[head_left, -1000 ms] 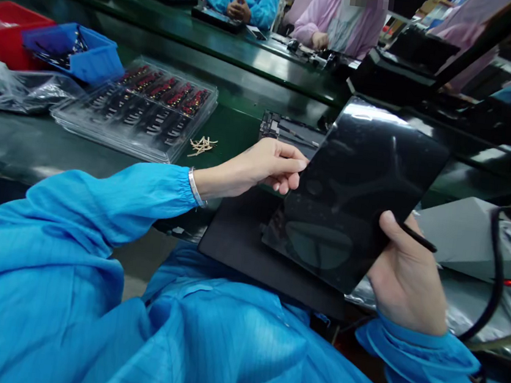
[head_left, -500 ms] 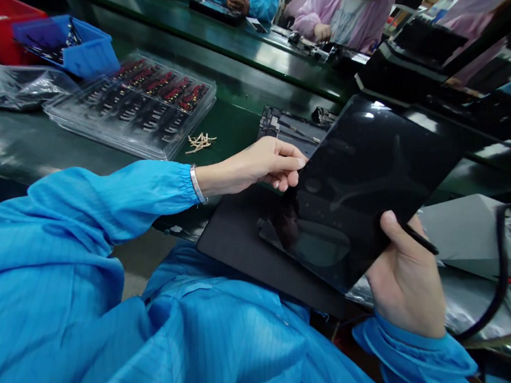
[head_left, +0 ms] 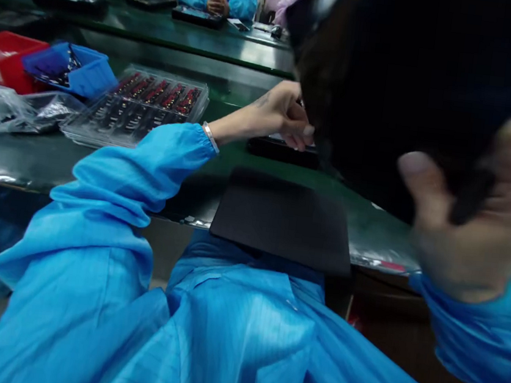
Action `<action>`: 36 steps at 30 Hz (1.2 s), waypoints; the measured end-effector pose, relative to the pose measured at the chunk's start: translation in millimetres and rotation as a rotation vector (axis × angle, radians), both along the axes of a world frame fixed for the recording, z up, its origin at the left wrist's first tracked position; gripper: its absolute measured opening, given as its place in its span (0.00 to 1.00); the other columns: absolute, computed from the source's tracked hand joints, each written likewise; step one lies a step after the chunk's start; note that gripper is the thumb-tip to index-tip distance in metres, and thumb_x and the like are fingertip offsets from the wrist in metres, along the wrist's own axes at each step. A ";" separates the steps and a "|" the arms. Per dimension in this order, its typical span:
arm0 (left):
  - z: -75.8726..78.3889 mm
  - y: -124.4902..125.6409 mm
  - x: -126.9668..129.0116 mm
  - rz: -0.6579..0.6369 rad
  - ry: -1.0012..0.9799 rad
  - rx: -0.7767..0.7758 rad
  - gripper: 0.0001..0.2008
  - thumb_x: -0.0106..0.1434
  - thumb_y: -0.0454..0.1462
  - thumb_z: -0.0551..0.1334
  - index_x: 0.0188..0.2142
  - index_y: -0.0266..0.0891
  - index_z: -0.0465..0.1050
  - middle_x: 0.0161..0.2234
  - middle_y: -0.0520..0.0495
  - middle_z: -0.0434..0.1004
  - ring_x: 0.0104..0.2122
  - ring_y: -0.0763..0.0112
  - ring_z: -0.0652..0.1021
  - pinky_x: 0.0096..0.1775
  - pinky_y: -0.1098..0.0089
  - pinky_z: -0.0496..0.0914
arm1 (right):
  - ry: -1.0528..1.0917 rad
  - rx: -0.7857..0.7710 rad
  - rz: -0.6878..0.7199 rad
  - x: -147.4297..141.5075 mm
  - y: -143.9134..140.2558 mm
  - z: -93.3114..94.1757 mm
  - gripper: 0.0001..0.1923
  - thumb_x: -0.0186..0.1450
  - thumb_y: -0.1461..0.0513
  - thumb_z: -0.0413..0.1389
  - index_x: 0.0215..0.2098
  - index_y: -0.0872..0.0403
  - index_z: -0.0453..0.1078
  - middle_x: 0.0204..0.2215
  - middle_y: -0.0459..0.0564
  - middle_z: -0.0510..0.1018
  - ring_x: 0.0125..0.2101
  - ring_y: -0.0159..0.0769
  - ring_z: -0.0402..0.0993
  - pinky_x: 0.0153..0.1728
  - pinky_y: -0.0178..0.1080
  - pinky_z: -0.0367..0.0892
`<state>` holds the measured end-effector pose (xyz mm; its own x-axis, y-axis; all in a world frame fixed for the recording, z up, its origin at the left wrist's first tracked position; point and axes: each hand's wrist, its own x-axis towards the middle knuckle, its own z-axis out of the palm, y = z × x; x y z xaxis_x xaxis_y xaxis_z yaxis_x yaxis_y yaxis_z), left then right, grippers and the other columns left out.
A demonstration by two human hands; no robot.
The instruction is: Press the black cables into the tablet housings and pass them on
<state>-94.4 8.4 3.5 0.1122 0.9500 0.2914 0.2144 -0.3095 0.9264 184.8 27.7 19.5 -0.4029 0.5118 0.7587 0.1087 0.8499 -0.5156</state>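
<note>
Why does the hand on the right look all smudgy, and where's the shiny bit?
Head view: the right hand and the dark panel it holds sit close to the camera and are smeared by blur; the left hand and the clear tray look sharper; glare streaks the green table at its near edge.

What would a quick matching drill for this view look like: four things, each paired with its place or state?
Things:
1. black panel
2. left hand
3. dark mat
4. blue bin

Places or states:
A. flat at the bench's near edge
B. far left, beside the red bin
C. lifted close to the camera, gripped by the right hand
D. fingertips at the panel's left edge

Pairs: 1-C, 2-D, 3-A, 4-B
</note>
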 end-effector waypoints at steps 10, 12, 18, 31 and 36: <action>-65.1 -7.1 -26.1 -0.028 0.104 -0.110 0.20 0.53 0.41 0.76 0.42 0.33 0.77 0.36 0.41 0.85 0.36 0.68 0.84 0.41 0.70 0.77 | -0.412 0.558 0.170 9.8 -60.8 -80.7 0.25 0.73 0.69 0.55 0.65 0.46 0.71 0.63 0.49 0.73 0.59 0.45 0.76 0.64 0.47 0.71; -62.5 -26.6 -46.8 0.081 0.166 -0.200 0.18 0.57 0.43 0.73 0.41 0.34 0.78 0.34 0.40 0.84 0.34 0.67 0.84 0.40 0.69 0.78 | -0.436 0.475 0.160 10.4 -63.6 -90.5 0.25 0.73 0.69 0.54 0.64 0.42 0.72 0.63 0.46 0.72 0.59 0.46 0.76 0.62 0.48 0.73; -59.6 -86.3 -71.4 0.272 0.716 -0.272 0.24 0.70 0.52 0.57 0.47 0.36 0.81 0.48 0.39 0.82 0.50 0.56 0.81 0.55 0.58 0.74 | -0.571 0.601 0.130 3.3 -64.9 -106.9 0.22 0.73 0.73 0.49 0.61 0.57 0.73 0.61 0.62 0.74 0.59 0.52 0.76 0.57 0.54 0.76; -57.2 -139.8 16.1 0.331 -0.165 -0.488 0.50 0.59 0.46 0.71 0.73 0.47 0.43 0.65 0.36 0.70 0.60 0.51 0.75 0.57 0.57 0.74 | -0.415 0.596 0.212 -0.6 -59.3 -123.5 0.21 0.69 0.64 0.63 0.60 0.60 0.73 0.59 0.65 0.76 0.59 0.54 0.76 0.58 0.58 0.75; -24.8 -149.5 11.5 0.680 -0.341 -0.402 0.49 0.54 0.40 0.73 0.71 0.52 0.53 0.55 0.46 0.79 0.44 0.63 0.82 0.38 0.71 0.77 | -0.205 0.325 0.320 13.1 -39.2 -103.9 0.33 0.67 0.65 0.63 0.69 0.48 0.66 0.60 0.55 0.76 0.61 0.51 0.73 0.64 0.57 0.70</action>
<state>-82.8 -141.0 -21.2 -0.5515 0.8172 -0.1675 -0.0757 0.1510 0.9856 197.8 -11.6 -84.4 -0.6587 0.0889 0.7472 -0.1119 0.9704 -0.2142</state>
